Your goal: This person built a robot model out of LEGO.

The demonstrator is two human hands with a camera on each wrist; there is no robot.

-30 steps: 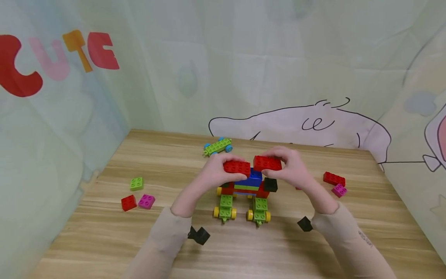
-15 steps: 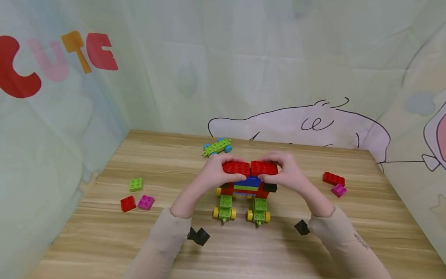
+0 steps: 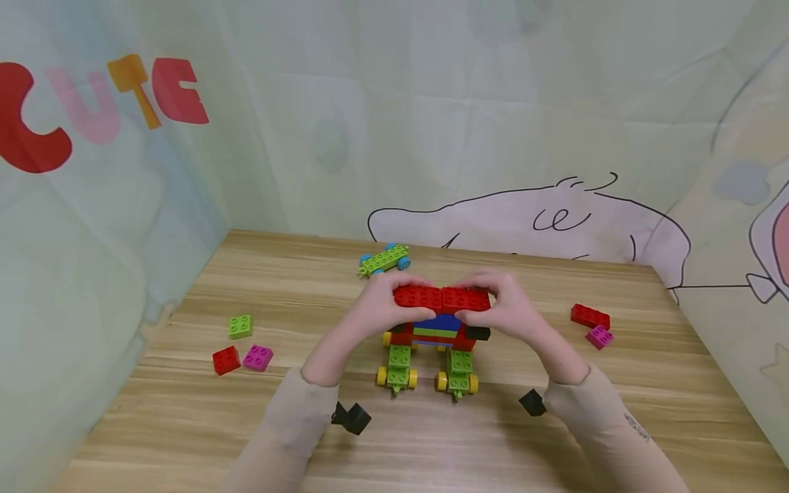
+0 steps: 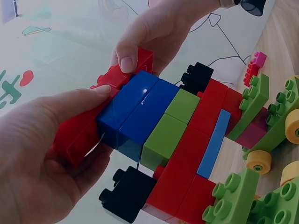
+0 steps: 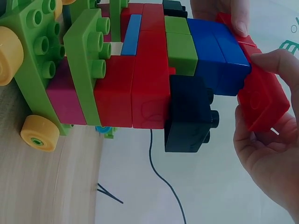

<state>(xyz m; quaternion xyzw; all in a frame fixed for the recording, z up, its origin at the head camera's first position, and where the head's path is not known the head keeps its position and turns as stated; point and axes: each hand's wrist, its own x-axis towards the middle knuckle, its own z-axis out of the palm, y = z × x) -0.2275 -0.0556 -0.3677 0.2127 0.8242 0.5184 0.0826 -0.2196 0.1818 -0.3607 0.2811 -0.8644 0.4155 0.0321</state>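
My left hand [image 3: 377,305] pinches a long red toy brick [image 3: 418,296] between thumb and fingers. With my right hand [image 3: 510,308] I grip a second red brick [image 3: 466,299] the same way. The two bricks lie end to end on top of blue bricks [image 4: 135,109]. Below the blue come green bricks [image 4: 170,133], then red ones [image 5: 150,77]. A black brick [image 5: 189,114] juts from either side of the build. At its foot are green wheeled bases [image 3: 399,366] with yellow wheels. The fingers partly cover both red bricks.
A green wheeled base [image 3: 385,260] with blue wheels stands at the back. Loose green [image 3: 241,326], red [image 3: 227,360] and magenta [image 3: 258,357] bricks lie at left. Another red brick [image 3: 590,315] and a magenta brick [image 3: 600,336] lie at right on the wooden table [image 3: 431,452].
My right hand has lowered its red brick and moved it left, from tilted above the blue bricks to level beside the other red brick. My left hand has stayed almost still.
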